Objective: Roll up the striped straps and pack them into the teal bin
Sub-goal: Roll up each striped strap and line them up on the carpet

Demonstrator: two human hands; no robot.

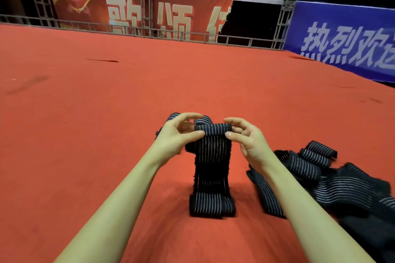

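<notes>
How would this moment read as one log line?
step: rolling strap | left hand: pinches roll | right hand: pinches roll | pile: right, unrolled | bin: unseen

Both hands [213, 134] raised, fingers curled, pinching.

Both hands are raised over the middle of the carpeted floor [106, 92]. The left hand [179, 132] and the right hand [245, 139] hold the two ends of a small roll at the top of a strap [211, 166], whose loose length hangs down between the forearms to the floor. Rolled straps [205, 120] lie just behind the hands. A pile of straps [331, 177] lies on the floor to the right, beside the right forearm. Two banners [342, 34] stand along the floor's far edge.
</notes>
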